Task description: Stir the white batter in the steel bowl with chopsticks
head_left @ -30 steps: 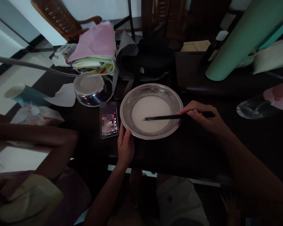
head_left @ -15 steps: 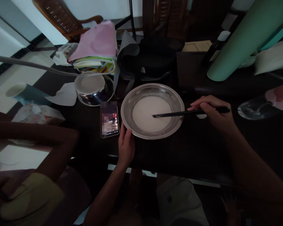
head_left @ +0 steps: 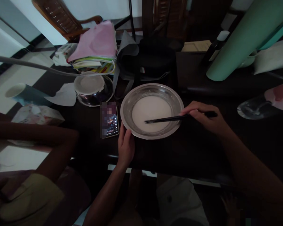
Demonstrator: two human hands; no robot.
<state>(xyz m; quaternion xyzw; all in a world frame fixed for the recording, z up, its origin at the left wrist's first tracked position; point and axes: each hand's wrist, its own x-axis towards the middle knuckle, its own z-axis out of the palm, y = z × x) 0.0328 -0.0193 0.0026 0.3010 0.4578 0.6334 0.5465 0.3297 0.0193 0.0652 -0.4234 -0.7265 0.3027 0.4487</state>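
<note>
A wide metal bowl (head_left: 175, 94) stands on the dark table, and a milky white liquid (head_left: 153, 110) fills its bottom. My left hand (head_left: 126, 144) grips the bowl's near left rim, its fingers partly hidden beneath the edge. Black chopsticks (head_left: 166, 119) are pinched in my closed right hand (head_left: 200, 114), just past the bowl's right rim. Their tips dip into the liquid left of its middle. Left of the bowl, close to my left hand, lies a phone (head_left: 110, 121) with a lit screen, partly pixelated.
Behind the phone sits an upturned metal pot (head_left: 93, 91). A pink cloth (head_left: 96, 40) tops a stack of books. On the right stand a green cylinder (head_left: 231, 59) and a clear bottle (head_left: 250, 108). Another person's arm (head_left: 58, 138) rests at the left.
My right hand has moved left and slightly down, carrying the chopstick tips towards the near left of the liquid. The phone's picture differs. My left hand stays on the rim.
</note>
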